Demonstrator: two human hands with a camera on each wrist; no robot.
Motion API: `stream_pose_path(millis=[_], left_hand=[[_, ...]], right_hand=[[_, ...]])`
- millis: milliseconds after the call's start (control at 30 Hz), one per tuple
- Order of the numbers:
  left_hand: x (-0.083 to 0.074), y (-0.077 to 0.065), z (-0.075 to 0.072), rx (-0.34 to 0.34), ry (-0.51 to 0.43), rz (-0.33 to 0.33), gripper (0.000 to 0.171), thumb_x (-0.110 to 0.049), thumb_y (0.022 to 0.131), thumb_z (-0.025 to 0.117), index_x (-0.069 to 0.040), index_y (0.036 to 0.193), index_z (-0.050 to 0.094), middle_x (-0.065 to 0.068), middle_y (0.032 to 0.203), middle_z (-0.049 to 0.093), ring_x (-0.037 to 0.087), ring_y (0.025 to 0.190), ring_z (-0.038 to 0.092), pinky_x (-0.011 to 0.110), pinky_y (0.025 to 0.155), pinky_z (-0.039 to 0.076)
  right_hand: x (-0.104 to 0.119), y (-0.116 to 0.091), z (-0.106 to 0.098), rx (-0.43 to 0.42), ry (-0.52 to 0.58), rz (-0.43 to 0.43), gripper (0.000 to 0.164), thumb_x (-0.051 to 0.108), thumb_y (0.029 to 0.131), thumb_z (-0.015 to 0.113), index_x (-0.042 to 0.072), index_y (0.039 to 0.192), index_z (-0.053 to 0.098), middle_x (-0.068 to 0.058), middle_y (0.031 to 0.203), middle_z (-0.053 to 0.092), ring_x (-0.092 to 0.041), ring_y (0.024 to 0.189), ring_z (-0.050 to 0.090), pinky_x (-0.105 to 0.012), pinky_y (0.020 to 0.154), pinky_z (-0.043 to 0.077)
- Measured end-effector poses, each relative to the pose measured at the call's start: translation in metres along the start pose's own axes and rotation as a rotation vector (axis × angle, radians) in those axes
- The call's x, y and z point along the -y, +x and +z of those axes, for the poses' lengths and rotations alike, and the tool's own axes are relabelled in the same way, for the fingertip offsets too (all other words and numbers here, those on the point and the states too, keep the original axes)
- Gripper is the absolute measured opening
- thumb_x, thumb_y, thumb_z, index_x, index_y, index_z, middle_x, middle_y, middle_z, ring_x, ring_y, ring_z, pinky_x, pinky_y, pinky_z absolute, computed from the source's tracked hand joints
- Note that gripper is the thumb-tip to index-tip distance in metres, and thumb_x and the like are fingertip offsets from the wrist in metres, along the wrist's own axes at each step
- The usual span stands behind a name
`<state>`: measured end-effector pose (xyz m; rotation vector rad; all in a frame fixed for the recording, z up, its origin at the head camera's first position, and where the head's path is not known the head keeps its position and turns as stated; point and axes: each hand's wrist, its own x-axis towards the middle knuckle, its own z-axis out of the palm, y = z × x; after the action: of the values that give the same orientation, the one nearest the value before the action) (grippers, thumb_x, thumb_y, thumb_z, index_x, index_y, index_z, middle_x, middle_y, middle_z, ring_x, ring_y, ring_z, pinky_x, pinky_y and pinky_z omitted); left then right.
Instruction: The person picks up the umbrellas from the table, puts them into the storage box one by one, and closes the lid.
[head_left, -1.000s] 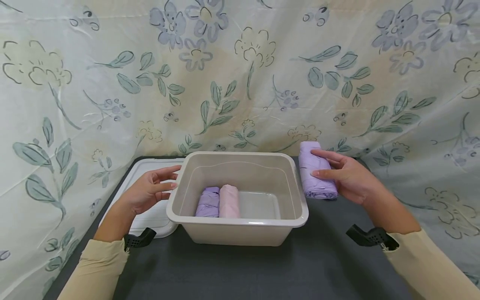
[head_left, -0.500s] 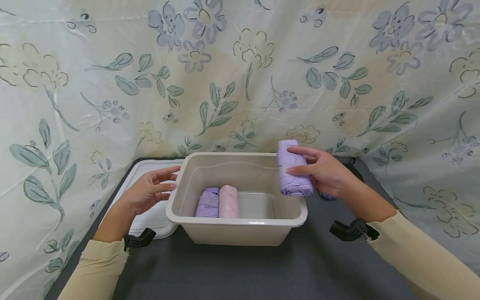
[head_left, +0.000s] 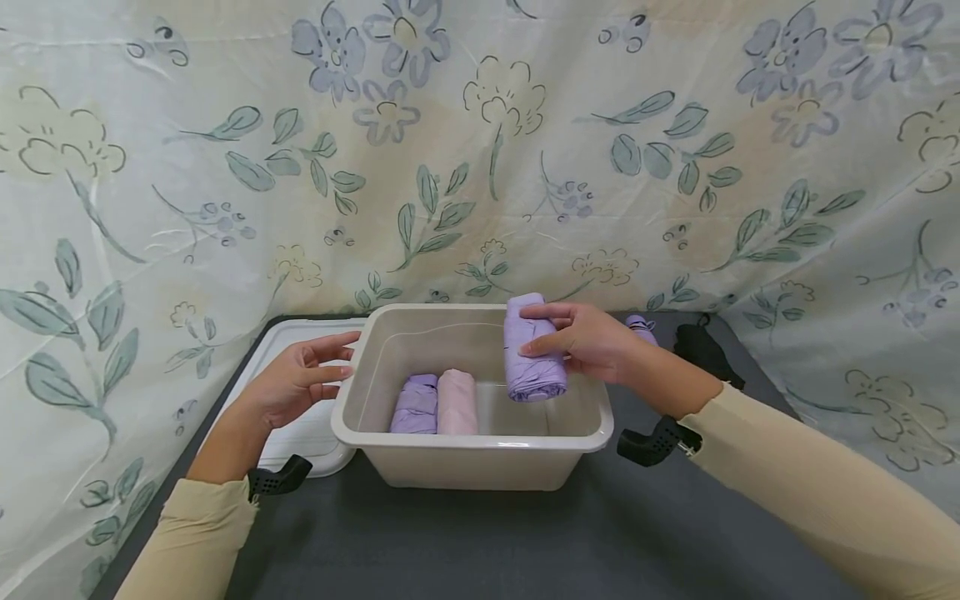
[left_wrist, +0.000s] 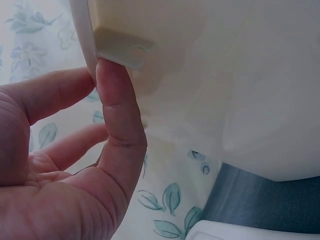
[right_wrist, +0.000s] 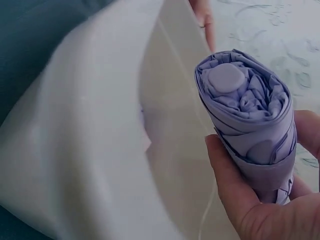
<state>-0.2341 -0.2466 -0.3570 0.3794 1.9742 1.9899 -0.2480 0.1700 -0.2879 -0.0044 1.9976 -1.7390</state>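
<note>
My right hand [head_left: 592,337] holds a folded lilac compact umbrella [head_left: 534,354] over the right half of a beige plastic bin [head_left: 472,465]. In the right wrist view the umbrella [right_wrist: 250,125] shows its round end cap amid tightly wrapped fabric, thumb on one side and fingers on the other. Two rolled bundles, one purple [head_left: 416,406] and one pink [head_left: 457,404], lie side by side in the bin's left half. At the bin's left rim, my left hand [head_left: 288,383] grips the edge with its fingertips; the left wrist view shows fingers [left_wrist: 119,105] against the rim's underside.
A white lid [head_left: 300,446] lies on the dark table [head_left: 450,542], left of the bin and partly behind my left hand. Beyond my right forearm are another purple roll [head_left: 641,327] and a black bundle [head_left: 707,354]. A floral curtain [head_left: 480,167] hangs behind.
My right hand has carried the lilac umbrella leftward, from beside the bin's right rim to above its interior. The purple roll and black bundle at right have come into sight. My left hand stays put.
</note>
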Motion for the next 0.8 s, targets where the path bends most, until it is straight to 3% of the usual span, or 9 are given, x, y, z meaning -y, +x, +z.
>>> stream_pose_path(millis=[533,800], left_hand=[[0.002,-0.001,0.003,-0.014,-0.032,-0.002,0.054,-0.004,0.1,0.063,-0.01,0.152,0.05,0.001,0.115,0.068,0.014,0.099,0.073,0.032,0.084,0.063],[0.004,-0.002,0.004,-0.002,-0.037,0.032,0.057,0.0,0.099,0.061,-0.003,0.154,0.045,0.001,0.114,0.066,0.012,0.097,0.073,0.031,0.082,0.063]], right_hand=[[0.007,0.036,0.038,0.083,-0.245,0.205,0.059,0.001,0.082,0.083,0.015,0.137,0.066,-0.018,0.134,0.06,-0.026,0.098,0.069,-0.038,0.081,0.064],[0.003,0.054,0.052,0.173,-0.292,0.258,0.059,-0.004,0.082,0.082,0.01,0.137,0.064,-0.019,0.128,0.064,-0.025,0.095,0.068,-0.039,0.082,0.063]])
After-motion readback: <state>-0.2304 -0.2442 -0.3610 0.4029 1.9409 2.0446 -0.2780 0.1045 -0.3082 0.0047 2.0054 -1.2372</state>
